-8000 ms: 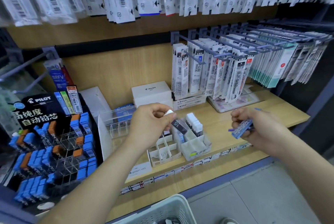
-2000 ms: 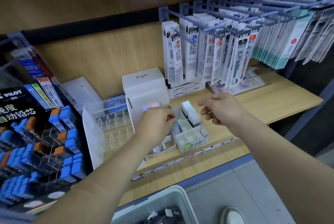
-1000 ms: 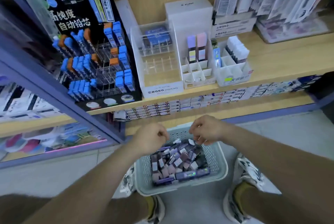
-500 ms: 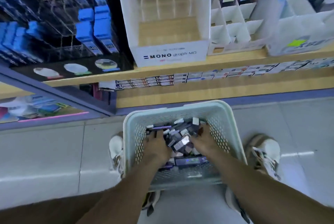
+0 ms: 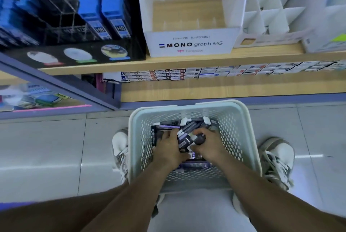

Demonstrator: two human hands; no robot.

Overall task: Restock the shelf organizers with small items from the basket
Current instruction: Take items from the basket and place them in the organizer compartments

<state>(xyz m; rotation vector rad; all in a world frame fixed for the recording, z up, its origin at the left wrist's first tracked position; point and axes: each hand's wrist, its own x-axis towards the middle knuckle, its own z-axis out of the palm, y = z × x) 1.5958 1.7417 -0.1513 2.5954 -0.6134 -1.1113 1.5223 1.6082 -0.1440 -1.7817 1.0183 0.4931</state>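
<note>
Digging in the pile of small cases (image 5: 189,134), the left hand (image 5: 167,149) lies spread flat while the right hand (image 5: 207,146) curls round some; one basket (image 5: 241,138) holds them, between two shoes (image 5: 119,149), below one MONO organizer (image 5: 191,44).

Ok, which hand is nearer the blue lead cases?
Left. The left hand is in the basket, below-right of the blue lead cases; the right hand is further right.

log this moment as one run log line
phase: pick | left hand: in basket, on small items, grip unclear | right hand: curled round small items | MONO organizer: on shelf, untouched
</note>
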